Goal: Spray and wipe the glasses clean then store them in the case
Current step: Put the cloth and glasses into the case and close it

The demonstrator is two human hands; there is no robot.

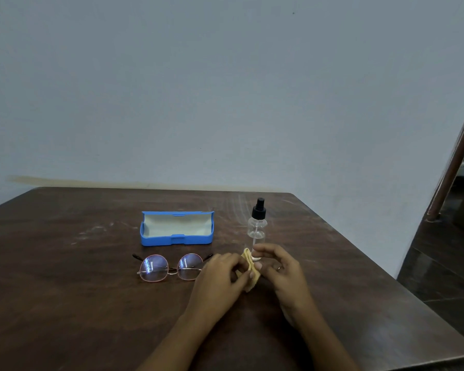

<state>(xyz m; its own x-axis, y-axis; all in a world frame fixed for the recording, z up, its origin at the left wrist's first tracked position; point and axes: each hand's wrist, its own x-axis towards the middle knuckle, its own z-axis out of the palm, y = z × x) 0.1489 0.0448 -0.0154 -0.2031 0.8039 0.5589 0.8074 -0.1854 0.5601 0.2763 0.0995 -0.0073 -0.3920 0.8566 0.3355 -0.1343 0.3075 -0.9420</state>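
Left hand [223, 271] and right hand [281, 266] both pinch the cloth [251, 269] near the bottle [257, 228], glasses [170, 266] lying left: readying the wipe, with spraying probably next.

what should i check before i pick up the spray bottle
1. Spray bottle upright, nozzle on top: ok.
2. Liquid left in it: cannot tell.
3. A free hand: not ok, the left hand and right hand both pinch the cloth.
4. Glasses lying on the table, no hand on them: ok.
5. Case open: ok.
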